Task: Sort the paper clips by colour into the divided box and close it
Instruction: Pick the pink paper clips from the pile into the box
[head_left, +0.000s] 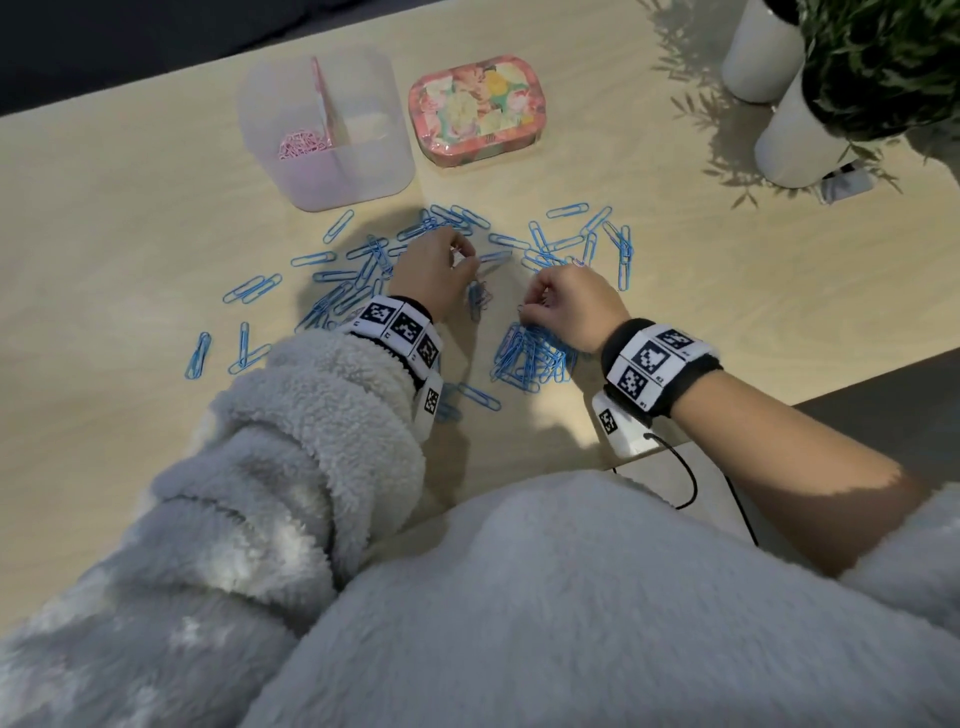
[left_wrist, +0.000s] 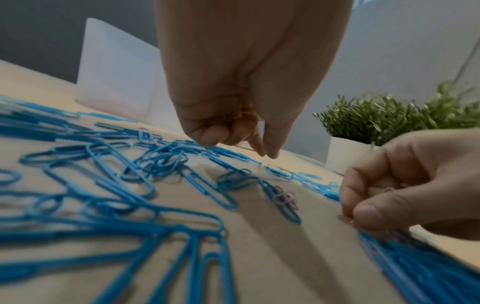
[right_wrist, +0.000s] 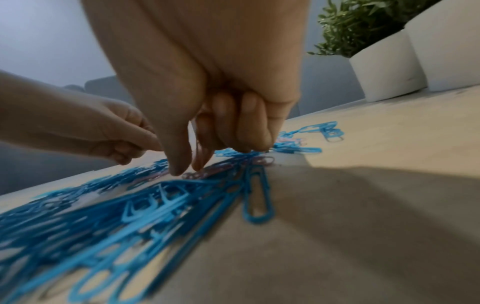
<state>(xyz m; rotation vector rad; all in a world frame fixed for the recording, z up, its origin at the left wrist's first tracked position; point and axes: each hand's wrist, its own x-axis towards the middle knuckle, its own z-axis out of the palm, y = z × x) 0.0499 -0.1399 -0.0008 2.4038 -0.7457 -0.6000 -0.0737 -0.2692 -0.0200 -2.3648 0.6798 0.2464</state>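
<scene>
While the divided box stands open, both grips pinch pink clips: left hand; right hand; blue clips remain on the tabletop.

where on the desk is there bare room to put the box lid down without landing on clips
Free: bare desk left of the divided box, and the wide strip right of the blue clips, between the white pots and the desk's near edge. Crowded: in front of the box and the floral lid, where clips spread around the left hand and right hand.
</scene>
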